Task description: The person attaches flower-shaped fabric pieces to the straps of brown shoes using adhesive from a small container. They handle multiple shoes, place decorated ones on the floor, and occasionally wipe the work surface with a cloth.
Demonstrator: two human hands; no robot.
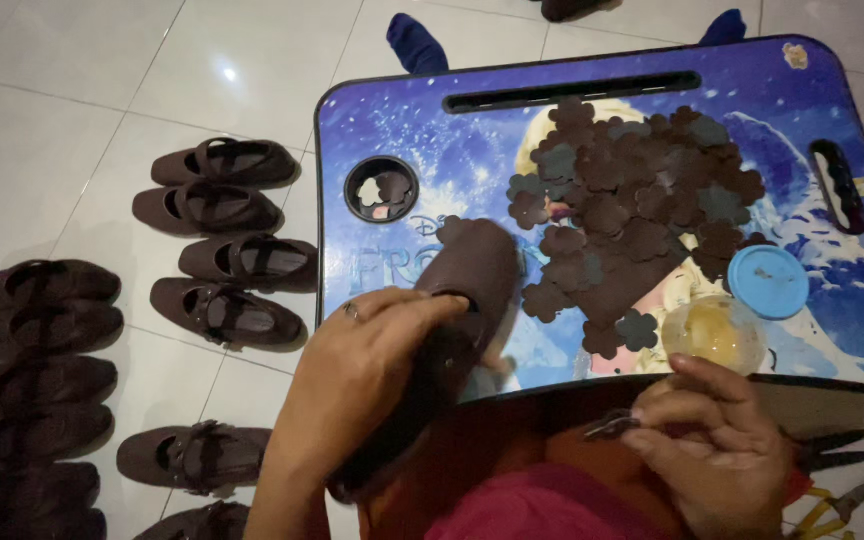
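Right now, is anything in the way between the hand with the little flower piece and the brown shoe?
Nothing visible is. The right hand pinches a small dark flower piece just beside the brown shoe, which the left hand grips over the lap table's near edge. The gap between them looks open. The glue jar sits farther back.

Brown shoe held over a blue lap table

Left hand (pixel 352 385) grips the shoe (pixel 452 320); right hand (pixel 717 455) pinches a small flower cutout (pixel 607 427) near the glue jar (pixel 717 332).
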